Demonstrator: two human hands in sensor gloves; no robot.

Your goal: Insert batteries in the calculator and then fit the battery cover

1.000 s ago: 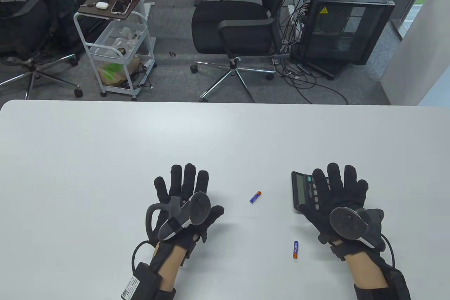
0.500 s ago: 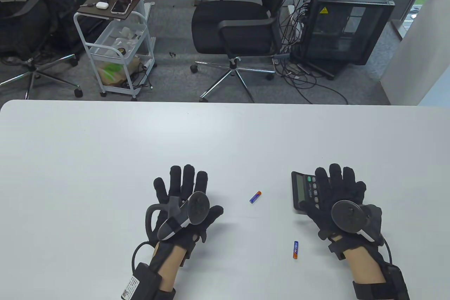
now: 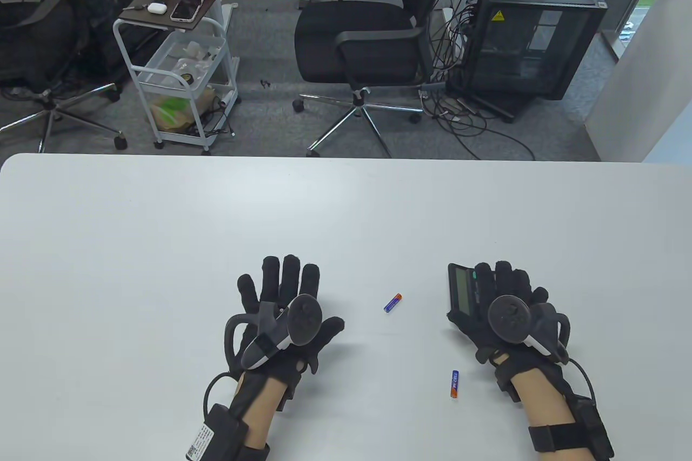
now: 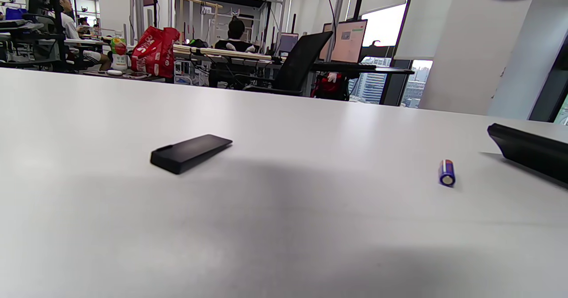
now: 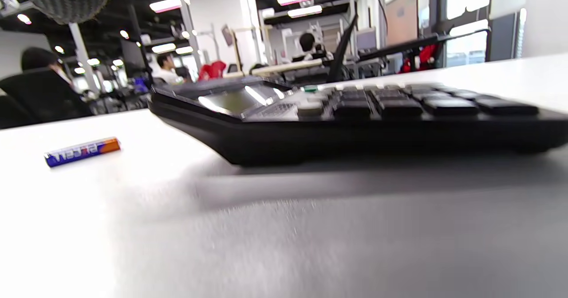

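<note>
The left hand [image 3: 281, 309] is lying flat on the desk [image 3: 162, 245], grip released and fingers spread, the battery cover [image 4: 191, 152] just ahead of it. Two batteries are lying apart mid-desk — one [image 3: 393, 302] farther, one [image 3: 455, 383] nearer. The right hand [image 3: 505, 309] is covering the calculator [image 3: 459, 293] — whether its grip is grasping it cannot be told.

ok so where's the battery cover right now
In the left wrist view the battery cover lies flat on the table, left of a battery; in the table view the left hand hides it.

Open-plan office: swivel chair [image 3: 359, 45], desktop tower [image 3: 532, 39], monitors [image 4: 348, 41], seated workers [image 4: 235, 41].
</note>
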